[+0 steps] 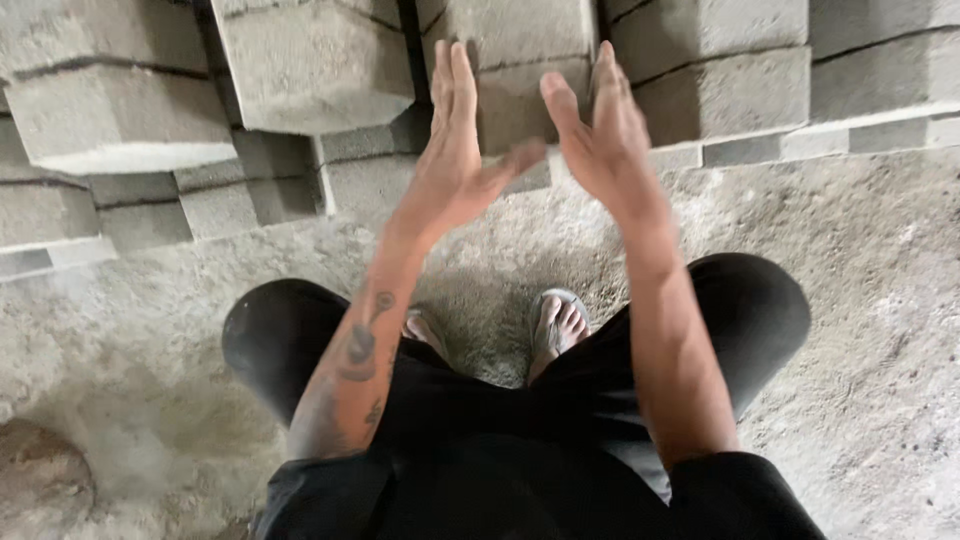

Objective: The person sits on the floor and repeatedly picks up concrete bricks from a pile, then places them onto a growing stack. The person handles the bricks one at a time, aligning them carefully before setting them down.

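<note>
My left hand [455,150] and my right hand [598,130] are raised in front of me, palms facing each other, fingers straight and spread, with nothing held. Between and just beyond them stands a grey concrete block [520,95] in a stack. Neither hand visibly touches it; whether the fingertips brush the block I cannot tell. My left forearm bears dark tattoos. Below the hands I see my knees in black shorts and my feet [555,325] in sandals.
Rows of grey concrete blocks are stacked along the far side: a tilted one [315,60] left of centre, a large one [115,110] at far left, more at right [725,90]. The ground [850,300] is rough, dusty cement.
</note>
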